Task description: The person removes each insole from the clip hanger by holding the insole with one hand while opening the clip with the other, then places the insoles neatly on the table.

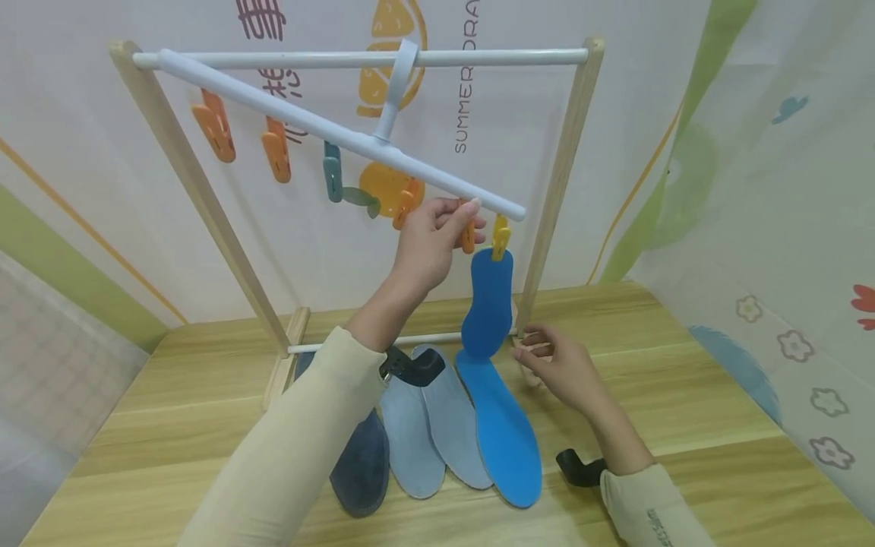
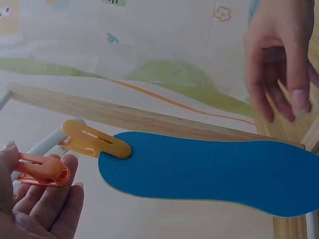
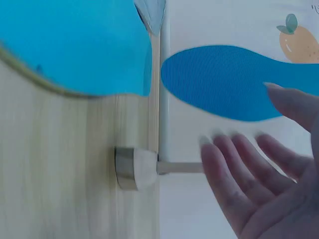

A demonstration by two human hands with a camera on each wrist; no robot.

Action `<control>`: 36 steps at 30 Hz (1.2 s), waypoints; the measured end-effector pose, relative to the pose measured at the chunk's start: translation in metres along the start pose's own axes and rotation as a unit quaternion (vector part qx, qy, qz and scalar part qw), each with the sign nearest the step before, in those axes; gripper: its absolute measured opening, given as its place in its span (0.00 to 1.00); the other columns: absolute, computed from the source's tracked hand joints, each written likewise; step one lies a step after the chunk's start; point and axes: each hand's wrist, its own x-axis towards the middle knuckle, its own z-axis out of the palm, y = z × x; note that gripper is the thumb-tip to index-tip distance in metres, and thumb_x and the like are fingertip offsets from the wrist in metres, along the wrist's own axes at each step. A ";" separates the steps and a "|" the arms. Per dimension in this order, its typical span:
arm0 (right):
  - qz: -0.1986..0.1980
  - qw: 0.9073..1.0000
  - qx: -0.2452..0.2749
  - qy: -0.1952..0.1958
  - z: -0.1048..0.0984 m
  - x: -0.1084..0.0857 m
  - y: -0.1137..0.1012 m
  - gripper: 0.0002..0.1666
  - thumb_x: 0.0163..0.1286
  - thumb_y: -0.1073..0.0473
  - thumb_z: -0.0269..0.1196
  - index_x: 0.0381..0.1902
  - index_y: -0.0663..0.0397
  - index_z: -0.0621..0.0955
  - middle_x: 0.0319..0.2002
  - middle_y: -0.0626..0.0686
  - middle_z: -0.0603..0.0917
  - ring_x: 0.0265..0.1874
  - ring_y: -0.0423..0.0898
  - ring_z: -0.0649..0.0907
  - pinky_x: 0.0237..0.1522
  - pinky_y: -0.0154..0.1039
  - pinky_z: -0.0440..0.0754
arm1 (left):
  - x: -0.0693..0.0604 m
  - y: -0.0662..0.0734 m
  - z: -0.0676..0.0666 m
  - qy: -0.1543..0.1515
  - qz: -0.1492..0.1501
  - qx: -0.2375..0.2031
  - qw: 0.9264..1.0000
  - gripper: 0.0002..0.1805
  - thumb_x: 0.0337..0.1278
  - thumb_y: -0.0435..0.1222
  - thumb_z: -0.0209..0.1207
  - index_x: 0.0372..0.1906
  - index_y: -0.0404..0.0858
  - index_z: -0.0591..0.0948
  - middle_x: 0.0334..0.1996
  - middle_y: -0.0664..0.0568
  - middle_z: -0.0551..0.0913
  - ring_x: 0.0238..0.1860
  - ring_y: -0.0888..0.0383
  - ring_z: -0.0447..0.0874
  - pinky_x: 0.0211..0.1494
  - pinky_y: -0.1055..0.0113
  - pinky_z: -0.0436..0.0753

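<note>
My left hand point(image 1: 429, 237) pinches an orange clothespin point(image 2: 42, 168) hanging near the lower end of the tilted white hanger bar point(image 1: 342, 137). Beside it, a yellow clothespin point(image 1: 501, 238) grips one end of a blue insole point(image 1: 488, 304), which hangs straight down. My right hand point(image 1: 557, 363) is held low, just right of the hanging insole's bottom end, with loosely bent fingers and nothing in them; the right wrist view shows it apart from the insole. Under the hanging insole, a second blue insole point(image 1: 507, 433) lies on the table.
Two grey insoles point(image 1: 413, 441) and a dark one point(image 1: 362, 471) lie on the wooden table point(image 1: 615, 395). A wooden-post frame point(image 1: 563, 159) carries the hanger by its hook point(image 1: 399, 80). More orange clothespins point(image 1: 276, 148) and a teal clothespin point(image 1: 332, 173) hang along the bar.
</note>
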 end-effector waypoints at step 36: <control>-0.043 0.962 0.266 -0.048 0.029 0.007 0.025 0.32 0.73 0.67 0.61 0.72 0.66 0.67 0.61 0.76 0.78 0.44 0.37 0.89 0.42 0.45 0.91 | -0.008 0.000 0.004 -0.014 0.023 -0.029 0.999 0.22 0.72 0.46 0.58 0.63 0.39 0.78 0.51 0.44 0.89 0.46 0.53 0.92 0.56 0.64 0.88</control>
